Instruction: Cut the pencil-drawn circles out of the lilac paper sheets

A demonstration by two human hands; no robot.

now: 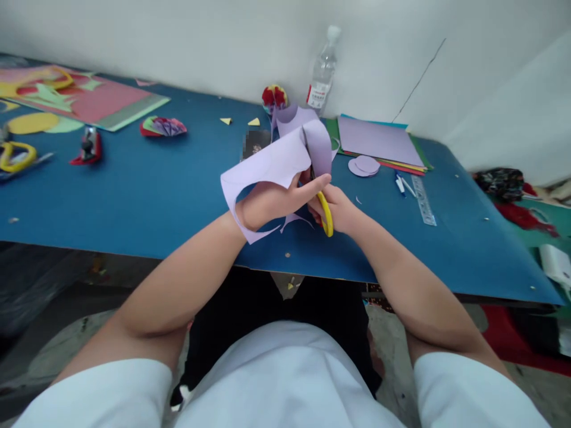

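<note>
A lilac paper sheet [272, 160] with round pieces cut from it is gripped by my left hand [276, 199], and one cut-out loop of it hangs around my left wrist. My right hand [336, 208] holds scissors with a yellow handle [328, 217], their blades up against the paper and mostly hidden by it. Beneath my hands a curved lilac scrap [294, 221] shows near the table's front edge. Two lilac paper circles [366, 165] lie to the right of my hands.
A water bottle [322, 77] stands by the wall, near a colourful paper ball [274, 98]. Stacked coloured paper [379, 139], pens [400, 184] and a clear ruler [423, 201] lie right. On the left are a red stapler [90, 147], a folded paper piece [163, 126], more scissors [18, 157] and paper sheets [120, 104].
</note>
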